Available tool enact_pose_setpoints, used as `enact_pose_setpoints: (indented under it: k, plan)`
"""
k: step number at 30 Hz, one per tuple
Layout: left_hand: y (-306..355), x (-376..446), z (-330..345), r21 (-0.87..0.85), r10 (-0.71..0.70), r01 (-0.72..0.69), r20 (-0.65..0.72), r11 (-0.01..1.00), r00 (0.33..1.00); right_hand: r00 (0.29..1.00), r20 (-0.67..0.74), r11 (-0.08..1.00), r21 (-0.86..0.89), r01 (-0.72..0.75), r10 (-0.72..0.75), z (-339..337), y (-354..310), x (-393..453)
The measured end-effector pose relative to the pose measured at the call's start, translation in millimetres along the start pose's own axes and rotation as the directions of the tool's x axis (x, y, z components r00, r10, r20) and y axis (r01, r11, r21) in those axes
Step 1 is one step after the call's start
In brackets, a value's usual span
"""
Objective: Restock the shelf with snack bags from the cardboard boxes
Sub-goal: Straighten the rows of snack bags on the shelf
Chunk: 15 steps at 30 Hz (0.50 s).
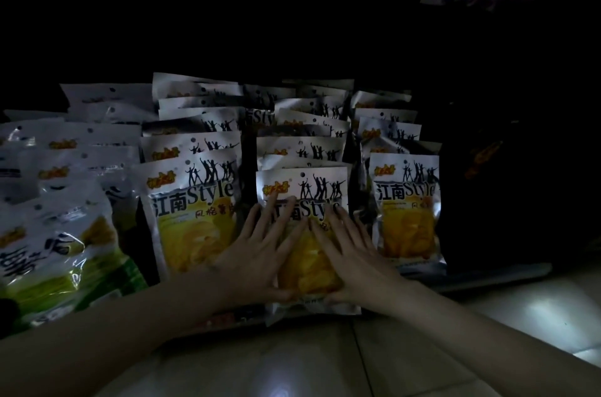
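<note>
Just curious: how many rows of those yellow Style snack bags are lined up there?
3: left row, middle row under both hands, right row. More may be hidden in the dark.

A shop, dimly lit: many identical snack bags (pixel 195 211) stand in tidy facing rows, front to back, filling a low shelf (pixel 497 276) from nine to three o'clock, with pale glossy floor tiles (pixel 422 364) at six o'clock.
</note>
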State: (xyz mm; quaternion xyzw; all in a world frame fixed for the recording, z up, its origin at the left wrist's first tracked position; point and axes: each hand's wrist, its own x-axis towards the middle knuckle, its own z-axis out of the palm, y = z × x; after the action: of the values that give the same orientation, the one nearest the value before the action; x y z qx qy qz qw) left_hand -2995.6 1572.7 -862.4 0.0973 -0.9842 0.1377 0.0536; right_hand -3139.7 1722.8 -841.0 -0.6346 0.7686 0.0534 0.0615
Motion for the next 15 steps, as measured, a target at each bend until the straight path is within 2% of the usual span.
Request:
enact_pose_setpoints:
  k: [3, 6, 10, 15]
  plan:
    - [-2, -5, 3, -0.001, -0.045, 0.045, 0.076, 0.999, 0.996, 0.999, -0.018, 0.999, 0.003, -0.044, 0.044, -1, -4, 8]
    - [-10, 1, -1, -0.082, -0.046, 0.052, 0.079, 0.995, 0.996, 0.999, 0.000, 0.999, 0.010, -0.051, 0.051, -3, -3, 17]
    - [-15, 9, -3, -0.274, -0.020, 0.097, 0.271, 0.957, 0.962, 0.999, 0.017, 0.999, 0.017, -0.038, 0.038, -11, 7, 29]
    - [-26, 21, -2, -0.314, -0.031, 0.120, 0.273, 0.942, 0.962, 0.999, -0.025, 0.996, -0.077, -0.037, 0.035, -20, 16, 45]
